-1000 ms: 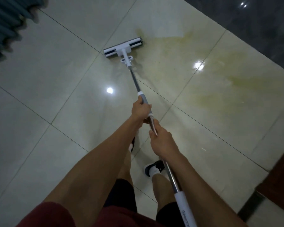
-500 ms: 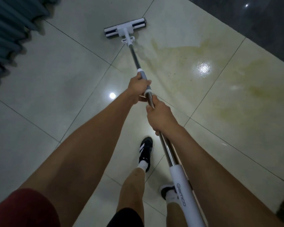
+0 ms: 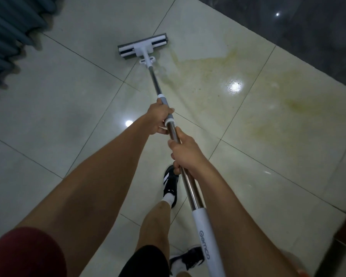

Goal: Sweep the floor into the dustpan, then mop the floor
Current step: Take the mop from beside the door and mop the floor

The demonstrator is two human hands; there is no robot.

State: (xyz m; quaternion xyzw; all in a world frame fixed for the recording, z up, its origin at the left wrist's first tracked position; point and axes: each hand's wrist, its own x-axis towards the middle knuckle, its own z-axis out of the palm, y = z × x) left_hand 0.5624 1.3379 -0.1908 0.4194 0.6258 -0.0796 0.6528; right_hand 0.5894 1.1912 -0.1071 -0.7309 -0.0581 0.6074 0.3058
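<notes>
mopping | left hand (image 3: 158, 118) and right hand (image 3: 185, 151) wrapped round pole (image 3: 155, 82) | mop head (image 3: 143, 47) flat on floor (image 3: 48, 96), left of yellow stain (image 3: 238, 92) | advice: keep flat, overlap strokes across stain

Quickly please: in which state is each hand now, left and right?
Left hand: closed around the mop handle, on its grey collar.
Right hand: closed around the same handle, on the metal part lower down.
</notes>
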